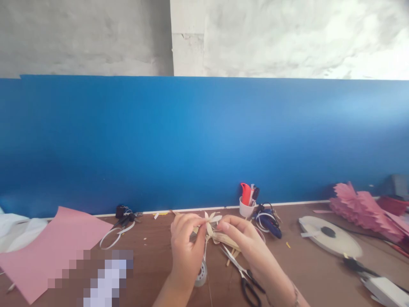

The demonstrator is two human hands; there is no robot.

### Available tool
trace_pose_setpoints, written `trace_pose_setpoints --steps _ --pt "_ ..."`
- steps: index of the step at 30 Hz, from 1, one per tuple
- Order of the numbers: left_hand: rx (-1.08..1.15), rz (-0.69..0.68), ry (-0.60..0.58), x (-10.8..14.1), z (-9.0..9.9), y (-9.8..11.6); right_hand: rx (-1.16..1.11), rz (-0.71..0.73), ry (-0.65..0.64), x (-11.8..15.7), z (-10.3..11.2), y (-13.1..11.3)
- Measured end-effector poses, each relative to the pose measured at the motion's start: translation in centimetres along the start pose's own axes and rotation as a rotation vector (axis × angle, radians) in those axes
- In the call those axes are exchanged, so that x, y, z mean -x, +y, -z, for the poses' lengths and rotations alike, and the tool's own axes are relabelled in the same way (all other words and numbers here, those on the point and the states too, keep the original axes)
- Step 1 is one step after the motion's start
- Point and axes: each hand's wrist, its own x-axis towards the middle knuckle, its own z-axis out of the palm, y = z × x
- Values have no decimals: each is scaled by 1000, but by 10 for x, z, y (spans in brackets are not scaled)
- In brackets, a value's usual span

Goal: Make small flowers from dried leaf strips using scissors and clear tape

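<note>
A small cream flower shape with narrow petals (209,228) is pinched between the thumb and forefinger of my left hand (188,238). My right hand (244,238) is just to its right, thumb and forefinger closed together near a petal; whether something thin is between them is too small to tell. Cream strips (226,240) lie behind and below the flower. Scissors with black handles (247,281) rest on the table under my right hand, blades apart. A roll of tape (201,274) is partly hidden by my left wrist.
Pink paper (64,243) lies left, beside a white cable tie loop (111,238). A white cup (247,207) holds pens at the blue partition (191,140). Blue-handled tool (273,227), a white oval disc (332,236), folded pink paper (364,209) and a white power strip (386,290) are right.
</note>
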Motion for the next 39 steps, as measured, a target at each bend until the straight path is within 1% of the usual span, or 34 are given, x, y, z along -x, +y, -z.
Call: trace_pose_setpoints --steps 3,6,9,11,13,15,18,20,22,25,27,28,30,32,34,35,37,39 --pt "-85 -85 24 0 0 1 -45 -73 -31 0 -4 5" --pt "-136 -140 49 1 1 2 -206 -95 -116 -2 -6 10" --pt "-147 -139 36 3 2 3 -331 -142 -173 -1 -7 12" --pt "-115 -106 24 4 1 4 -351 -124 -163 0 -7 13" --pt "-46 -11 18 5 0 5 -325 -69 -132 0 -8 14" --pt "56 159 -2 4 -1 7 -248 14 -85 1 -10 15" --pt "250 439 -75 3 -2 11 -54 160 -11 2 -14 15" --pt "377 574 -128 3 -3 13 42 251 3 3 -16 15" --pt "472 654 -151 3 -3 15 81 307 -7 4 -17 15" --pt "533 689 -164 4 -2 16 89 295 -8 4 -17 14" --pt "467 643 -160 3 -1 15 86 257 -28 3 -14 14" --pt "393 585 -137 2 0 14 79 239 -41 2 -12 13" --pt "191 397 -55 0 2 12 55 218 -29 1 -9 12" --pt "-21 161 30 -1 4 9 37 229 47 1 -6 10" --pt "-200 -38 75 -2 5 7 49 260 119 2 -5 8" --pt "-269 -107 85 -2 5 6 64 266 129 2 -5 7" --pt "-358 -196 96 -1 5 6 104 246 121 3 -6 6" --pt "-391 -235 101 0 4 7 159 221 124 4 -8 6"
